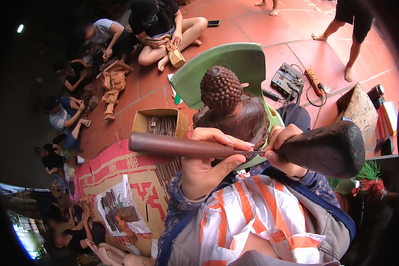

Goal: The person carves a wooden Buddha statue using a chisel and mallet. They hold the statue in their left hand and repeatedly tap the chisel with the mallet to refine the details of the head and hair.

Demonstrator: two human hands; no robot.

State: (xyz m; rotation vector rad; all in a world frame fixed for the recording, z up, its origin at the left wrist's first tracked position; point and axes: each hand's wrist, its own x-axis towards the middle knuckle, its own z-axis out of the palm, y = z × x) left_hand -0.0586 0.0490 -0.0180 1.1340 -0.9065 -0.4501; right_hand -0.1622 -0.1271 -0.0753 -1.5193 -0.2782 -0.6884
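Left hand [204, 166] wrapped around a wooden-handled chisel [177, 145], blade pointing to 3 o'clock. Right hand [283, 148] gripping a dark mallet [330, 150]. At 12 o'clock from both, touching the knuckles: dark carved statue [228, 104] against green chair [239, 60].

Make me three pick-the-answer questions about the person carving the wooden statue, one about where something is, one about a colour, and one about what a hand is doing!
1. Where is the cardboard box of tools?
A. on the floor, left of the dark wooden statue
B. on the person's lap
C. on the green chair

2. What colour are the stripes on the cloth over the lap?
A. blue
B. orange
C. black

3. What is the left hand doing?
A. lying flat, open
B. gripping the chisel
C. holding a phone

Answers: 1 A, the box sits on the red tiles beside the statue. 2 B, orange bands on white. 3 B, its fingers wrap the chisel's handle, while the right hand holds the mallet.
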